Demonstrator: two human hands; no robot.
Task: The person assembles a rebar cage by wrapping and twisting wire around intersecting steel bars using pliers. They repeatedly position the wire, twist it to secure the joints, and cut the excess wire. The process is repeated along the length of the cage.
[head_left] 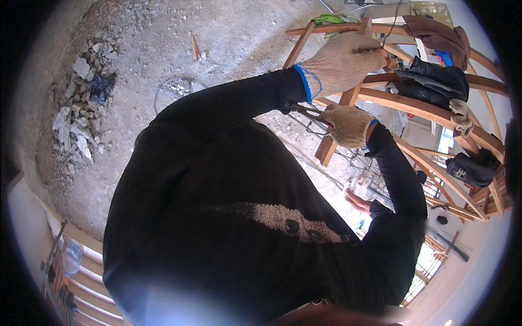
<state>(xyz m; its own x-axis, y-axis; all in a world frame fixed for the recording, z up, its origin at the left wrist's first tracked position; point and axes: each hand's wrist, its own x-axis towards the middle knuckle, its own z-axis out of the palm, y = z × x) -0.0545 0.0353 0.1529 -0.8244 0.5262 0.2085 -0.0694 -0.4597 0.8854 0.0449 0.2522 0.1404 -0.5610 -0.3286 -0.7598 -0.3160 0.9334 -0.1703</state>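
Observation:
My left hand (345,62), in a knitted beige glove with a blue cuff, is curled closed beside a wooden frame (402,103). Whatever its fingers grip is hidden. Just below it, my right hand (348,127) wears a matching glove and is closed around a dark slender tool (310,113), whose kind I cannot make out. An upright wooden post (326,149) passes close behind both gloves and crosses the curved beams of the frame.
Dark cloths (435,79) and a pair of work gloves (461,117) hang over the beams. Another person's bare forearm (356,201) shows beyond my right arm. Broken rubble (81,114) lies on the rough floor at left, near a loop of wire (157,98).

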